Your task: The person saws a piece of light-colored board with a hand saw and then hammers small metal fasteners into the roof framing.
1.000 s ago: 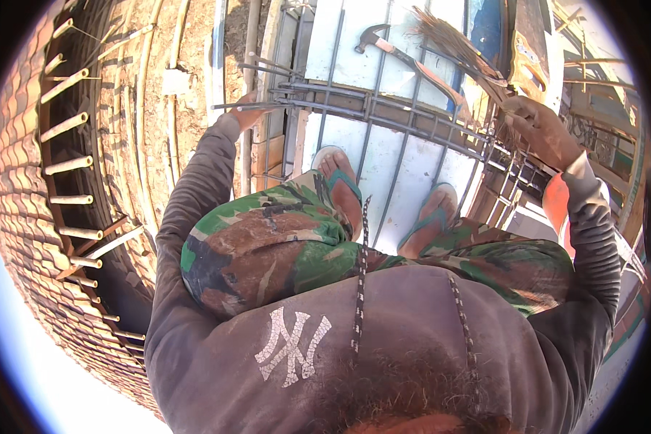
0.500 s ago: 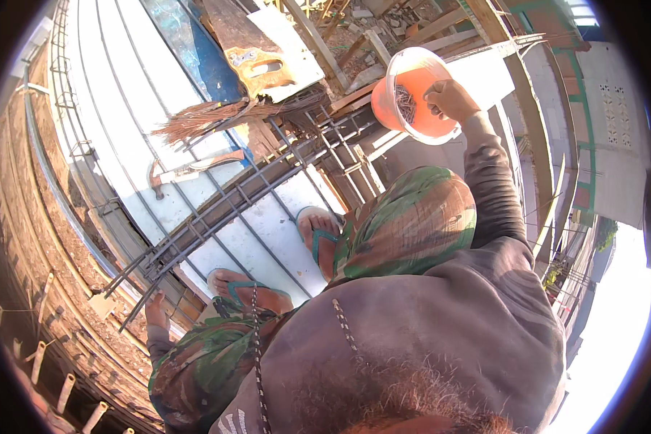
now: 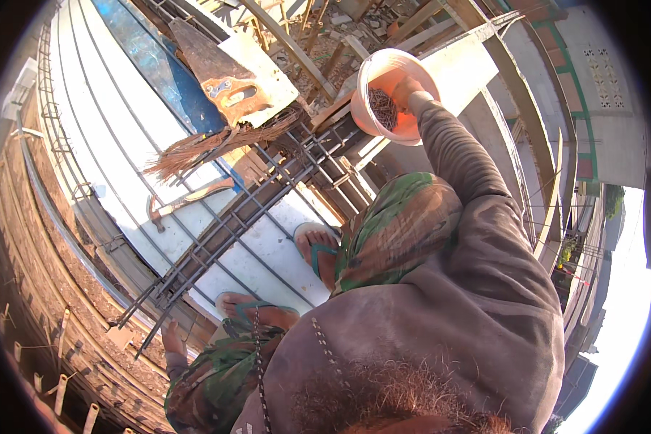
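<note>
My right hand (image 3: 408,94) reaches down inside an orange plastic bucket (image 3: 428,72), its fingers hidden from view. Thin nails (image 3: 383,108) lie heaped in the bucket beside that hand. My left hand (image 3: 172,337) is low at the left, by the edge of the formwork board, its fingers stretched out and nothing seen in them. A claw hammer (image 3: 189,200) lies across steel bars on the white panel. Past it are a bundle of thin twigs (image 3: 213,148) and a handsaw (image 3: 231,92) with a wooden handle.
Tied rebar (image 3: 228,220) crosses between my sandalled feet and the hammer. White panels (image 3: 116,130) with long bars stretch away at the left, beside a blue sheet (image 3: 152,61). Timber beams (image 3: 528,87) stand at the right. Bamboo stubs (image 3: 61,394) stick out at the lower left.
My right hand has gone from above the bucket's rim down into it, with the forearm reaching farther over. The whole view has shifted a little.
</note>
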`<state>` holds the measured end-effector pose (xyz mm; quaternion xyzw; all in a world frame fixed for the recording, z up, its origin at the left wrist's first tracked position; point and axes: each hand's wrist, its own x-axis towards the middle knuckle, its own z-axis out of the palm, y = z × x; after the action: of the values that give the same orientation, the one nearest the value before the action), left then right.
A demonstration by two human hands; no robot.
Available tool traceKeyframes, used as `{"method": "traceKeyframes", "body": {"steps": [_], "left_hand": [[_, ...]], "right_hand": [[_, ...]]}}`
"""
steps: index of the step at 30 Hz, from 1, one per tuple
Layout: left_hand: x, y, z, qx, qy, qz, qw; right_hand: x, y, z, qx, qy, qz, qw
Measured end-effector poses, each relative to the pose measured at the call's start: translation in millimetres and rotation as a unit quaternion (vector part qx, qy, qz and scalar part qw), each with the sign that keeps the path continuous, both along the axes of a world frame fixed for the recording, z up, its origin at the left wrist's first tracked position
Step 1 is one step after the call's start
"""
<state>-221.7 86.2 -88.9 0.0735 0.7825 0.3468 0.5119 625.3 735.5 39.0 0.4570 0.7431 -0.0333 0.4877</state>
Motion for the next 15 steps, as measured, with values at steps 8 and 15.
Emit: {"method": "traceKeyframes", "body": {"steps": [8, 15], "left_hand": [[-9, -19, 1, 0.009, 0.031, -0.031, 0.999], [-9, -17, -1, 0.001, 0.056, -0.037, 0.998]], "right_hand": [[-52, -26, 25, 0.106, 0.163, -0.231, 0.953], [-20, 5, 0, -0.007, 0.117, -0.323, 0.939]]}}
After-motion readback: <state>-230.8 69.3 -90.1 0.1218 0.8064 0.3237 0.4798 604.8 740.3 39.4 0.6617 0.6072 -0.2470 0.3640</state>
